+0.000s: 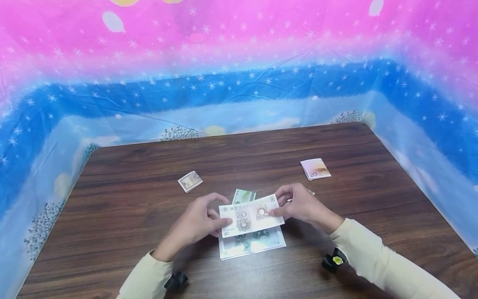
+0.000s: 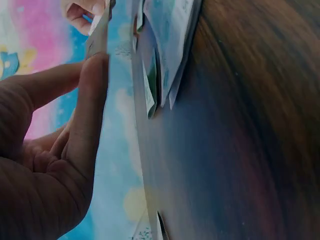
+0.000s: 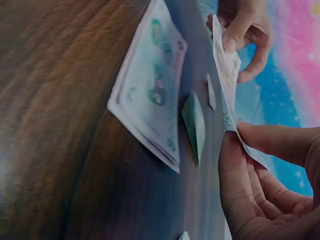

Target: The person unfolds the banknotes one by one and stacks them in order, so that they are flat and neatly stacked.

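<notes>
A banknote marked 20 (image 1: 252, 216) is held up nearly flat above the table. My left hand (image 1: 198, 218) pinches its left end between thumb and fingers. At the opposite end my right hand (image 1: 300, 203) pinches it too, thumb on top and fingers beneath, as the right wrist view shows the note (image 3: 227, 75) edge-on. Below it lies a small stack of banknotes (image 1: 257, 249), partly covered by the held note in the head view. Behind the stack sits a green folded banknote (image 1: 244, 196), its near part hidden.
On the brown wooden table (image 1: 123, 236), a folded banknote (image 1: 190, 181) lies at the back left and folded notes marked 20 (image 1: 315, 168) at the back right. A small scrap of another note (image 1: 311, 192) peeks out behind my right hand. A patterned cloth (image 1: 239, 83) surrounds the table.
</notes>
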### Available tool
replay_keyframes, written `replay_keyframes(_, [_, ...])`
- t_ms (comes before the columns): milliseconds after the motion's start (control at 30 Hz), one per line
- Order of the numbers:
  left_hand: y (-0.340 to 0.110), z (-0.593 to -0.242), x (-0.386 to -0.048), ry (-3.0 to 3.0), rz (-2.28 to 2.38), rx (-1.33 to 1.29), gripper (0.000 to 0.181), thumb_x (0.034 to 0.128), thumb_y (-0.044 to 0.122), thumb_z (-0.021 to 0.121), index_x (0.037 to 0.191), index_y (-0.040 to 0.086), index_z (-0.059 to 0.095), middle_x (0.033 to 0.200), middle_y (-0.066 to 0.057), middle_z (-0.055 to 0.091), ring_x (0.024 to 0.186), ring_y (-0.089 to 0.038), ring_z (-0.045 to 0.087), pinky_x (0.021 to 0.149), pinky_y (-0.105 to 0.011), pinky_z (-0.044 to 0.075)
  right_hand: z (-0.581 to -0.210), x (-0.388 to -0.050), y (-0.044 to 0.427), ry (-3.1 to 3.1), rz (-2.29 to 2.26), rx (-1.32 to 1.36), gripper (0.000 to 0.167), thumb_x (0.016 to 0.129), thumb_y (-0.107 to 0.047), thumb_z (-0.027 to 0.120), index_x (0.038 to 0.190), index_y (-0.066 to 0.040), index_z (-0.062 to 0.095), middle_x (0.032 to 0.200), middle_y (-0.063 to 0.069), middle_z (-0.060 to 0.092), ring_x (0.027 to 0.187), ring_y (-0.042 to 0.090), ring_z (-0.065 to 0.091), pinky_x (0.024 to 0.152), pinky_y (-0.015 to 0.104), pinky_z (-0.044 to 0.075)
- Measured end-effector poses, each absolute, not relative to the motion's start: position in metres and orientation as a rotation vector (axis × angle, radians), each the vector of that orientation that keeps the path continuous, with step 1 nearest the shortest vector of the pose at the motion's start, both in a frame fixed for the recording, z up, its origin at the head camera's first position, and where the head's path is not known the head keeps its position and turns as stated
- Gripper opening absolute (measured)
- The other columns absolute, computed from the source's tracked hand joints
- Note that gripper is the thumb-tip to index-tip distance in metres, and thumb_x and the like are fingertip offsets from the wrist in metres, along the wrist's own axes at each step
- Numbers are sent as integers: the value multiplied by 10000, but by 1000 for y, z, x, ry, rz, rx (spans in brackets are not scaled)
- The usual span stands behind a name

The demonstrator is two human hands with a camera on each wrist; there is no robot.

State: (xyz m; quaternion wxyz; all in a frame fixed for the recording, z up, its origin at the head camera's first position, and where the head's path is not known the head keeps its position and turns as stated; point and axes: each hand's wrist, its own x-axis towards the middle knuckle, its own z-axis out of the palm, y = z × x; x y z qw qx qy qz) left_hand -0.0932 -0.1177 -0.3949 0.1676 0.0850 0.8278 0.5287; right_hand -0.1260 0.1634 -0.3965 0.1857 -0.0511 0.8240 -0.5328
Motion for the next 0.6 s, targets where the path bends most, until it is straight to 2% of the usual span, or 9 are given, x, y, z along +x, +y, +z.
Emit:
replay_keyframes(233, [-115, -398, -86, 2469, 1210, 361, 387, 832, 75, 830, 1168, 38, 641, 631, -5, 662, 499, -151, 638, 477, -315, 575, -407, -119, 163, 2424, -1324, -422, 299, 699, 14, 875, 890, 14, 645, 712, 4, 611, 655, 117, 561, 546, 238, 520])
replay_keyframes(467, [-114, -403, -82, 2554, 1039, 407, 357, 814, 121, 854, 1110, 80, 659, 554, 47, 620, 447, -108, 595, 415, -273, 464, -417, -112, 160, 2523, -1161, -533, 306, 680, -33, 898, 858, -32, 649, 647, -59, 566, 600, 77, 526, 546, 214, 462])
replay_keyframes(600, [-113, -406, -80, 2568, 1005, 424, 371, 806, 126, 860, 1110, 68, 655, 534, 57, 601, 438, -101, 584, 417, -268, 454, -421, -110, 159, 2552, -1106, -573, 304, 680, -37, 898, 861, -34, 655, 614, -74, 552, 563, 55, 515, 523, 208, 458])
